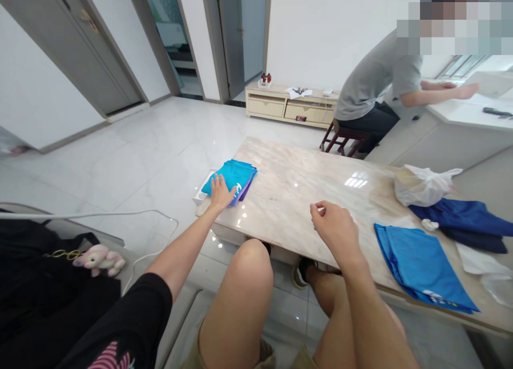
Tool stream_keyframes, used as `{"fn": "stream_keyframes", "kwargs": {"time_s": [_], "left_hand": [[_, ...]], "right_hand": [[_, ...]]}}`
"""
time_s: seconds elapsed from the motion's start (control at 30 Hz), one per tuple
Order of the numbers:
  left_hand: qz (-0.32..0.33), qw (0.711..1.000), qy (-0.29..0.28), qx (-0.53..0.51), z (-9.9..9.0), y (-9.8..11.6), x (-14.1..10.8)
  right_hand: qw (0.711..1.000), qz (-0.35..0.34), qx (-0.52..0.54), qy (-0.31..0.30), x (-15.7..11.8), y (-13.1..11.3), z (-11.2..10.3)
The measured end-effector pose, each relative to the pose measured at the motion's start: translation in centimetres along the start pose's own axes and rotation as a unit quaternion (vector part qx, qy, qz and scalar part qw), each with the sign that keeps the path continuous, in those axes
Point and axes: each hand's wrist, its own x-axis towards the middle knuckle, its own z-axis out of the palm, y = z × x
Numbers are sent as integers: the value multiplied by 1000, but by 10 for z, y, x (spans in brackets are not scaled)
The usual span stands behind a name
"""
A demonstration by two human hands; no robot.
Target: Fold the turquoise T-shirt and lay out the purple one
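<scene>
Tabletop [280, 182] (centre): stone-like, veined, polished to a gloss. Stacked cloths [236, 171] (9 o'clock): smooth, thin fabric with slight sheen. Folded blue cloth [420, 262] (4 o'clock): similar smooth fabric, faintly lustrous. Bag [422, 186] (3 o'clock): translucent, crinkled plastic. Floor [136, 128] (9 to 10 o'clock): glossy, reflective tile. Toy [98, 259] (8 o'clock): matt, soft-looking plush. Door handle [90, 22] (10 o'clock): shiny, gold-toned, apparently metal. Stool [350, 134] (2 o'clock): dark, wood-like.

You've got no readable text: white prints [435, 296] on your blue stack [237, 171] and folded blue cloth [420, 257] are illegible.
</scene>
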Motion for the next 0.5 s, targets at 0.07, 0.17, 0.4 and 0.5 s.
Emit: {"fn": "stream_keyframes", "kwargs": {"time_s": [0.07,0.17,0.4,0.5], "left_hand": [[-16,999,-17,27,4,-5,13],[-4,997,-32,65,9,-8,20],[-27,995,-69,70,-27,-13,38],[-21,998,-47,35,-52,-13,43]], "right_hand": [[1000,2,1,-1,1,-2,-1],[1000,-8,12,-4,3,-6,-2],[999,-39,38,-8,6,-15,-4],[998,-52,36,-17,5,-20,-3]]}}
